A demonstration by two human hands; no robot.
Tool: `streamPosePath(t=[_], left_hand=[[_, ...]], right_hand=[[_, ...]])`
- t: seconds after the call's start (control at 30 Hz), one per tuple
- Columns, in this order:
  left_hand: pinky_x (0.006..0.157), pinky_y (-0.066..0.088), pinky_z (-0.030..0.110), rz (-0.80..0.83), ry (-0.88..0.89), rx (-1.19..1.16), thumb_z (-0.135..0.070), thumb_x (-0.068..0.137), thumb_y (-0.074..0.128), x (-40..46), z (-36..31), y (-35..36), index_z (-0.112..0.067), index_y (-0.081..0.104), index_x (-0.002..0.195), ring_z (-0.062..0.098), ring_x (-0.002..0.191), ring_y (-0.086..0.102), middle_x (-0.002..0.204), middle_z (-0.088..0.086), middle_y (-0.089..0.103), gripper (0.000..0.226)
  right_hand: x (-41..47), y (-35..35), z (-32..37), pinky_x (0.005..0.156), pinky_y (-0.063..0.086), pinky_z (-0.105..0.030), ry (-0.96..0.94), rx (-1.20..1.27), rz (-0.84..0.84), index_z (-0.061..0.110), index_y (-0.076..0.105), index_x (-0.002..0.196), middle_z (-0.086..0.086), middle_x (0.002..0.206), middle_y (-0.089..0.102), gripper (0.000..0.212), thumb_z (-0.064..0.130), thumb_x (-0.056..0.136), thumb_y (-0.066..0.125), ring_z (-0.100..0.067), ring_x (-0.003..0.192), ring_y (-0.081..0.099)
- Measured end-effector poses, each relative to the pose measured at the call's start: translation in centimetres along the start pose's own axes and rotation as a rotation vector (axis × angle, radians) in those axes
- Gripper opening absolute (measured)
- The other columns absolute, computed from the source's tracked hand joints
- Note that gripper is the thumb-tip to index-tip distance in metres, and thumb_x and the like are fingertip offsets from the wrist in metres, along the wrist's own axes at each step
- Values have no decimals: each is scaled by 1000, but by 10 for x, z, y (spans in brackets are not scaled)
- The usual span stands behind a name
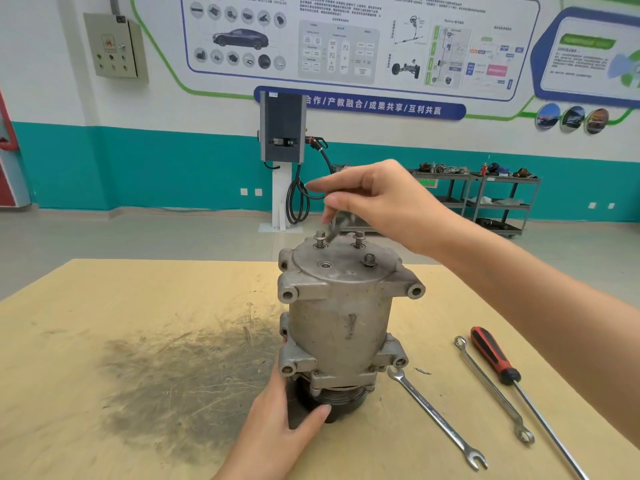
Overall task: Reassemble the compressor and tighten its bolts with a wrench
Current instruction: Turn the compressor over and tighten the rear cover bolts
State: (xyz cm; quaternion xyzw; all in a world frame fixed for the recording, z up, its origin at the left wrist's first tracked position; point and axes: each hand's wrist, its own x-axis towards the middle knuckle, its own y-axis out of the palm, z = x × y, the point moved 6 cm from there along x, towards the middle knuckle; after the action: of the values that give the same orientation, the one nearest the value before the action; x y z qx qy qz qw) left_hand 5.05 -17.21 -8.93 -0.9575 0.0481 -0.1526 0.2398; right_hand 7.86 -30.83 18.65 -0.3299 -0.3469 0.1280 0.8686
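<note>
Your right hand (388, 202) hovers above the compressor (337, 320), its fingers (332, 204) pinching a blurred bolt (337, 226) over the top plate. Three bolts (320, 237) already stand there (one hole bare). Your left hand (277, 431) steadies the base, fingers spread. Two wrenches (436, 415) and a screwdriver (495, 355) lie right on the bench (104, 306).

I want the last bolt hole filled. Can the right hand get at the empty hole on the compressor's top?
Probably yes. The right hand hovers above the compressor top with a blurred dark object in its grip, and the empty hole lies uncovered between the standing bolts.
</note>
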Motion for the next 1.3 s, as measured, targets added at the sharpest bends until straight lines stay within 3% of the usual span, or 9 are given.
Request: streamPosePath(t=[0.17, 0.33, 0.47, 0.57, 0.63, 0.73, 0.9, 1.1, 1.3], left_hand=[[81, 29, -8, -4, 13, 18, -42, 82, 71, 2, 0, 1, -60, 1, 139, -36, 103, 38, 110, -61, 40, 93], [82, 29, -8, -28, 18, 15, -42, 82, 72, 1, -1, 0, -65, -9, 132, -36, 101, 38, 116, -48, 43, 98], [81, 31, -8, -22, 27, 12, -38, 83, 73, 1, 0, 1, -58, 3, 137, -36, 100, 40, 106, -58, 45, 91], [82, 31, -7, -14, 36, 15, -38, 83, 72, 2, -2, 1, -59, -2, 137, -35, 103, 40, 107, -61, 42, 95], [82, 30, -8, -10, 29, 14, -40, 83, 71, 2, -2, 1, -60, -5, 138, -36, 102, 39, 109, -57, 45, 95], [83, 30, -8, -3, 4, 5, -42, 83, 71, 2, 1, 2, -54, 2, 144, -36, 102, 38, 110, -56, 44, 92], [83, 28, -10, 2, -10, -17, -49, 82, 69, 1, 2, 1, -44, 8, 150, -37, 105, 34, 113, -56, 39, 92], [83, 28, -10, 2, 4, -23, -63, 72, 63, 1, 2, 1, -48, 10, 148, -36, 107, 35, 111, -64, 34, 93], [81, 27, -11, 4, 6, -9, -71, 65, 56, 3, -2, 0, -67, 5, 130, -38, 105, 33, 111, -67, 29, 83]], right_hand=[[-9, 20, -1, 96, 47, -13, -24, -131, 135, 22, 70, 117, 13, 106, 69, 28, 16, 90, 68, 3, 100, 64], [-12, 32, -2, 99, 37, -16, -94, -380, 207, 30, 61, 130, 8, 132, 52, 36, 30, 94, 62, -1, 116, 46], [-12, 30, 2, 80, 49, -32, -107, -478, -6, 18, 71, 104, 7, 97, 59, 24, 35, 97, 56, -7, 87, 51], [-21, 22, 6, 58, 38, -28, -137, -670, -212, 20, 59, 77, 13, 70, 48, 33, 44, 99, 50, -9, 71, 46], [-26, 18, 4, 55, 31, -26, -109, -719, -235, 23, 51, 71, 13, 65, 48, 38, 50, 98, 47, -11, 69, 45], [-37, 21, 1, 60, 37, -28, -134, -776, -176, 20, 56, 76, 6, 77, 56, 44, 57, 93, 40, -14, 78, 47], [-53, 14, -7, 77, 37, -28, -106, -635, -155, 21, 56, 88, 3, 103, 52, 46, 63, 86, 38, -13, 96, 41], [-53, 15, -14, 82, 40, -33, -54, -563, -179, 18, 52, 82, 5, 98, 50, 58, 72, 80, 29, -13, 94, 42], [-43, 18, -22, 79, 31, -13, 39, -369, -11, 28, 45, 66, 5, 105, 50, 46, 74, 67, 39, -12, 103, 40]])
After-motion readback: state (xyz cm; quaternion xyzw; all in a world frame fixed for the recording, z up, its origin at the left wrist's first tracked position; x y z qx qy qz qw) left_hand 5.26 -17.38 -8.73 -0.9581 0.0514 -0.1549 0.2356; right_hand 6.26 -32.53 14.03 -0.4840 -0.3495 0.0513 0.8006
